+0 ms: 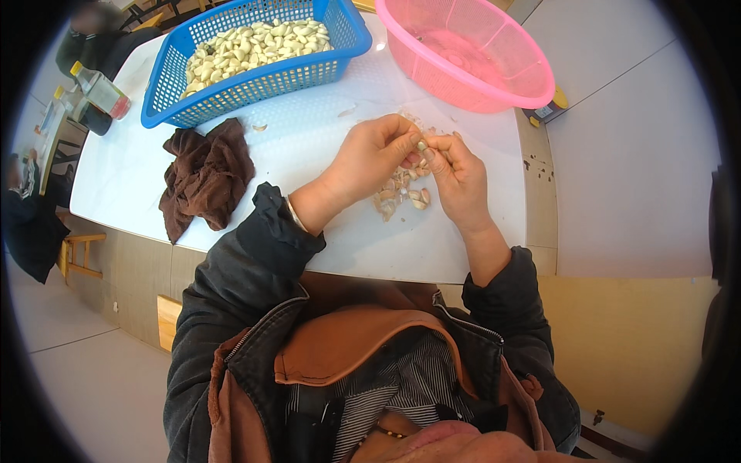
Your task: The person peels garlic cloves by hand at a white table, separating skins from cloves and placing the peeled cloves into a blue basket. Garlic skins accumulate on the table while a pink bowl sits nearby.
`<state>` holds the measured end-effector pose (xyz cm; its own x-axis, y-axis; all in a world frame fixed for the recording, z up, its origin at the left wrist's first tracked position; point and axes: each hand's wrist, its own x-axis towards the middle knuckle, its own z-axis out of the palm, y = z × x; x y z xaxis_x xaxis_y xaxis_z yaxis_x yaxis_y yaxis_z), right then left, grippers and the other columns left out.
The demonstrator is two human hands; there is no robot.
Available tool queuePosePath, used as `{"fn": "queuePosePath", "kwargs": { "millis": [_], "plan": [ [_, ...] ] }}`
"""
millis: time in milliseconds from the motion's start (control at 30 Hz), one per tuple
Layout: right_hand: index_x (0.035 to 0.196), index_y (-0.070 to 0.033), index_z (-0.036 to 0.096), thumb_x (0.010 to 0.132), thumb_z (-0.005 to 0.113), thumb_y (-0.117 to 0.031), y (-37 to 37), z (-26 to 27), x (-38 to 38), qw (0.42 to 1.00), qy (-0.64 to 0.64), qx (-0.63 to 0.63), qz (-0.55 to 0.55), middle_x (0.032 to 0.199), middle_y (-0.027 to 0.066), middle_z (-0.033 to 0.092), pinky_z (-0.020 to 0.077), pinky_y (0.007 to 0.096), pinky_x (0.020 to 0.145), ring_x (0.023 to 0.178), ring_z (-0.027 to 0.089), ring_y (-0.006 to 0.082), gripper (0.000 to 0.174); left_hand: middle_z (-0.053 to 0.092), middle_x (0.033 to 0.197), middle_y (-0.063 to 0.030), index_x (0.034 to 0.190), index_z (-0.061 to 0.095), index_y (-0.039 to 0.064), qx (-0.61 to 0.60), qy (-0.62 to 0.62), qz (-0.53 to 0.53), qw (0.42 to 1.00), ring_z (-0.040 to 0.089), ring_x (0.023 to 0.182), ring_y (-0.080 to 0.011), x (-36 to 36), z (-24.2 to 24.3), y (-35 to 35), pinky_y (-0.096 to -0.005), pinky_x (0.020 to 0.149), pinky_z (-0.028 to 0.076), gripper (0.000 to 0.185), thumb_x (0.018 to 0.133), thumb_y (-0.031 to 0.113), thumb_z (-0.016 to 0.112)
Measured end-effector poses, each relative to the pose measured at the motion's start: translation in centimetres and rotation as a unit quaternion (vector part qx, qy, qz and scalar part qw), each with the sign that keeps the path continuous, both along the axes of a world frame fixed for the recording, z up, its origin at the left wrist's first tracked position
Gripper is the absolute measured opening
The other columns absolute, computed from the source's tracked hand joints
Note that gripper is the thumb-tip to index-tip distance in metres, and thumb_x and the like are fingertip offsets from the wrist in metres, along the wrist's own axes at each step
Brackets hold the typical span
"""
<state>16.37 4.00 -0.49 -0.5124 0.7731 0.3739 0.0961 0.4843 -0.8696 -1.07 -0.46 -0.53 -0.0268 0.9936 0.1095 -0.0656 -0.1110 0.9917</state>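
A garlic clove [422, 145] is pinched between the fingertips of both hands above the white table [341, 249]. My left hand [370, 153] grips it from the left, with thumb and fingers together. From the right, my right hand [460, 173] holds the same clove between thumb and forefinger. Beneath the hands lie loose garlic skins [385, 202] and several unpeeled garlic cloves [419, 198], partly hidden by the fingers. A blue plastic basket [255, 84] at the back left holds many pale peeled cloves [260, 49].
A pink plastic basket [463, 52] stands at the back right. Left of my left forearm lies a crumpled brown cloth [208, 173]. Bottles [101, 89] stand at the table's left edge. Other people sit farther off at the left.
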Motion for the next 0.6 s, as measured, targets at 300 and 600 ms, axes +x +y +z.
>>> {"fn": "queuePosePath", "kwargs": {
  "millis": [300, 600],
  "plan": [
    [0.104, -0.004, 0.065, 0.1, 0.06, -0.015, -0.01, -0.2, -0.24, 0.999, 0.036, -0.034, 0.011, 0.074, -0.0016, 0.064, 0.0384, 0.0184, 0.048, 0.06, 0.049, 0.0007, 0.013, 0.064, 0.085, -0.0029, 0.103, 0.06, 0.001, -0.011, -0.036, -0.017, 0.999, 0.058, 0.074, -0.0085, 0.21, -0.73, 0.31, -0.0232, 0.069, 0.05, 0.024, 0.105, 0.023, 0.052],
    [0.104, -0.003, 0.064, 0.095, 0.064, -0.007, -0.17, 0.09, 0.12, 0.993, -0.028, 0.102, -0.045, 0.068, 0.0004, 0.063, 0.0407, 0.0212, 0.047, 0.054, 0.051, 0.0031, 0.01, 0.059, 0.077, -0.0028, 0.096, 0.056, 0.002, 0.042, 0.115, 0.064, 0.99, 0.056, 0.07, -0.0099, 0.89, -0.99, 0.05, -0.0248, 0.065, 0.049, 0.022, 0.105, 0.021, 0.051]
  ]
}}
